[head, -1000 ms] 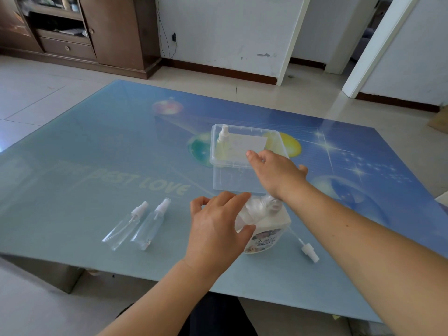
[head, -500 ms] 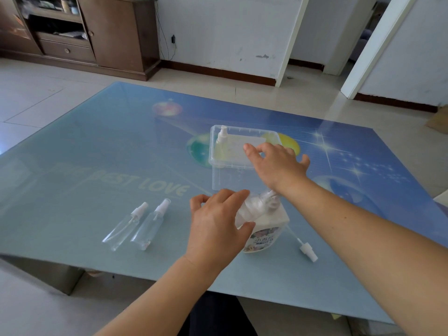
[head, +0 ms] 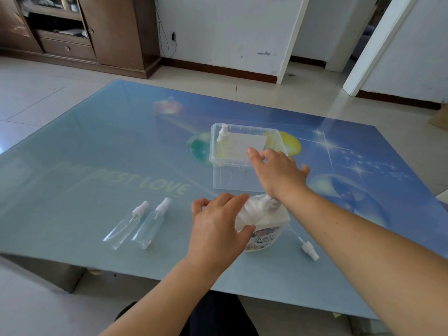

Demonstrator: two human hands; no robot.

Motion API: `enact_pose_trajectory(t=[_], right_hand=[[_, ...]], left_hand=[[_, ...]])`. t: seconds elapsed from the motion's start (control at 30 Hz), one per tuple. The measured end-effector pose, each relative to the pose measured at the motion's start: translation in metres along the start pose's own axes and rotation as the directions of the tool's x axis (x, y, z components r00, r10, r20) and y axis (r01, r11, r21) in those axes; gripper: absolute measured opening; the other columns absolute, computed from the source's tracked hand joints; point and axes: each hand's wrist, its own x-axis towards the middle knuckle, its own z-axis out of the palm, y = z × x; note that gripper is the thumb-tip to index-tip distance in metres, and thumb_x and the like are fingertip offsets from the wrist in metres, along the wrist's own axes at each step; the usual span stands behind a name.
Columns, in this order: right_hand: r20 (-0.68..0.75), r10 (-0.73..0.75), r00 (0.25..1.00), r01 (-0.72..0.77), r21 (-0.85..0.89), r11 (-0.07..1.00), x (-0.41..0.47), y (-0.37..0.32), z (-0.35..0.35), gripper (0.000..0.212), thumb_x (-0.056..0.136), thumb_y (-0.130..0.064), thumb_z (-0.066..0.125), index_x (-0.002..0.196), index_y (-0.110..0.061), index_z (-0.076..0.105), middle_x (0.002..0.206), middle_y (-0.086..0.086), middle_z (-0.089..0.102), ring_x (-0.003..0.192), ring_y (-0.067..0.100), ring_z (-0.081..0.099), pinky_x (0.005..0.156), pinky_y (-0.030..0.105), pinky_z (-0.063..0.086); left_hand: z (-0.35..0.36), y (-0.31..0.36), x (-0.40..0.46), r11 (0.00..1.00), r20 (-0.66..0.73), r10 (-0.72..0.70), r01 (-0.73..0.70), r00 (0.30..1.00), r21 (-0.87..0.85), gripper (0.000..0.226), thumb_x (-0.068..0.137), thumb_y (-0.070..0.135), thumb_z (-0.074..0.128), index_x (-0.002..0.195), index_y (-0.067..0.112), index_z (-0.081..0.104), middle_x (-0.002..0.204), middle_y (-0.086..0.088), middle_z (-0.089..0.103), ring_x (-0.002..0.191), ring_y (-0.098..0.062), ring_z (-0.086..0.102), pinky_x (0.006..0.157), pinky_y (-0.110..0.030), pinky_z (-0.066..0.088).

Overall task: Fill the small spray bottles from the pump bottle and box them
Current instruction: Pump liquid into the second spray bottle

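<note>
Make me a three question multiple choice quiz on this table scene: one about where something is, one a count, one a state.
1. Where is the bottle of yellowish liquid?
A. in the clear box
B. beside the two lying bottles
C. on the floor

2. How many small spray bottles lie left of the pump bottle?
A. one
B. two
C. four

3. How does the loose spray head lie?
A. screwed on a bottle
B. inside the box
C. alone on the table

Answers:
1 A: the filled bottle stands inside the clear box.
2 B: two small spray bottles lie side by side, left of the pump bottle.
3 C: the loose spray head lies on the table, right of the pump bottle.
</note>
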Motion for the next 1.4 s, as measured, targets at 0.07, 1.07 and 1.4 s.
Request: enact_pose_trajectory(t=[0.07,1.07,1.4], right_hand=[[0.029,0.007,1.000,-0.008,0.018,1.000,0.002,-0.001,-0.006,0.065,0.092,-0.066,0.014,0.126,-0.025,0.052,0.132,0.001,0.051,0.128,0.027,0.039,0.109,0.059,0.010],[-0.009,-0.033,0.999,0.034,0.034,0.999,0.003,0.001,0.002,0.059,0.094,-0.063,0.017,0.110,-0.024,0.057,0.117,0.000,0.060,0.116,0.026,0.048,0.105,0.055,0.017],[-0.011,-0.059,0.998,0.060,0.078,0.995,0.007,0.001,-0.009,0.058,0.093,-0.065,0.016,0.116,-0.027,0.053,0.116,-0.002,0.059,0.116,0.024,0.048,0.107,0.055,0.017]], left_hand=[[-0.002,0.003,0.002,1.000,0.005,-0.004,0.004,1.000,-0.011,0.044,0.056,0.031,0.069,0.099,0.021,0.066,0.084,0.008,0.065,0.064,-0.013,0.051,0.072,-0.037,0.041],[0.004,-0.002,-0.001,0.999,0.000,-0.007,0.007,1.000,-0.036,0.045,0.056,0.030,0.070,0.100,0.019,0.066,0.083,0.006,0.065,0.063,-0.010,0.046,0.071,-0.038,0.040],[-0.001,0.004,0.005,0.998,0.003,-0.007,0.007,1.000,-0.067,0.047,0.057,0.030,0.069,0.103,0.020,0.066,0.088,0.006,0.066,0.070,-0.016,0.056,0.075,-0.039,0.039]])
